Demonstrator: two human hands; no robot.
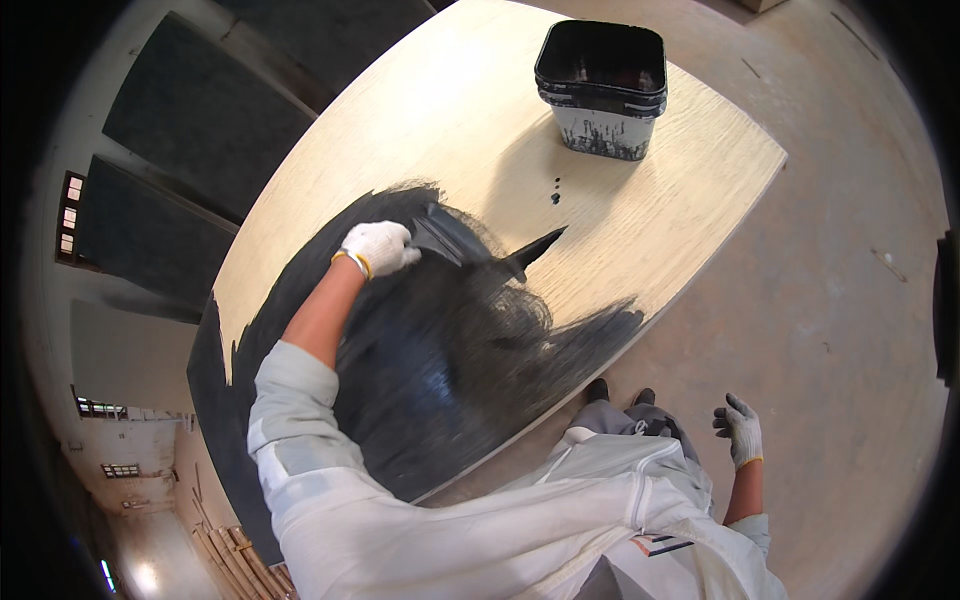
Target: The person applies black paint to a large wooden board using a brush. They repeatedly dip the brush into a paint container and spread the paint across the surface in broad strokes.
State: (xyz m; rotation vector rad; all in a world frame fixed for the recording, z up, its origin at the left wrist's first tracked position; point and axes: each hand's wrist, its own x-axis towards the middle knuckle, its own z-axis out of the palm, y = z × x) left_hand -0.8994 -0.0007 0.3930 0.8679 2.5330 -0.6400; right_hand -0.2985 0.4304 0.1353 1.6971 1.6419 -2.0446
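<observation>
My left hand [379,250], in a white knit glove with a yellow cuff, is closed around a dark, flat-bladed scraper [447,238]. The blade lies against a pale wood-grain panel [420,120], amid a wide smear of black coating [400,370]. The handle is hidden in my fist. A thick black streak [540,250] lies just right of the blade. Off the panel's near edge, my right hand [740,432] hangs by my side, its glove stained dark at the fingers. Those fingers are loosely apart and hold nothing.
A square white bucket [605,130], black inside and streaked with drips, stands on the panel's far right part. Small black drops [556,192] lie near it. Large dark panels [210,90] lean at the left. Bundled poles [235,560] stand lower left; bare floor [800,300] stretches right.
</observation>
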